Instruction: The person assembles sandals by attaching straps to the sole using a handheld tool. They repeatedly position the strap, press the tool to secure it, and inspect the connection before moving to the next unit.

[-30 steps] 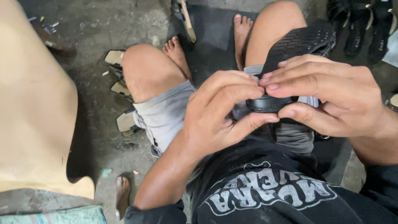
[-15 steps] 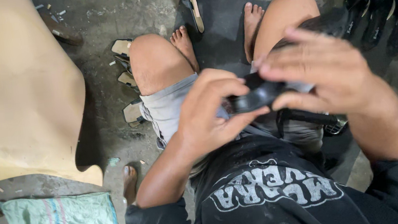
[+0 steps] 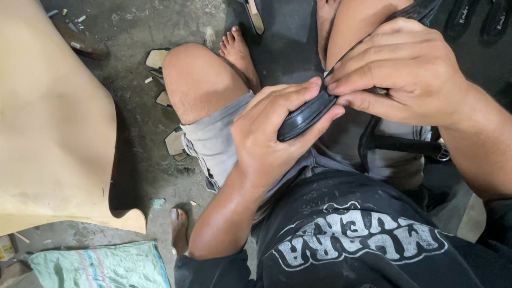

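Over my lap, my left hand [image 3: 268, 137] cups the black sandal [image 3: 312, 110] by its heel while my right hand [image 3: 405, 73] pinches its edge. It seems light and bendy; the sole's rim gives the firmest hold.

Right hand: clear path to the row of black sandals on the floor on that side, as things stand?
Probably not yet. The right hand is pinching the black sandal that the left hand grips. The black sandals on the floor lie beyond the raised knee, otherwise unobstructed.
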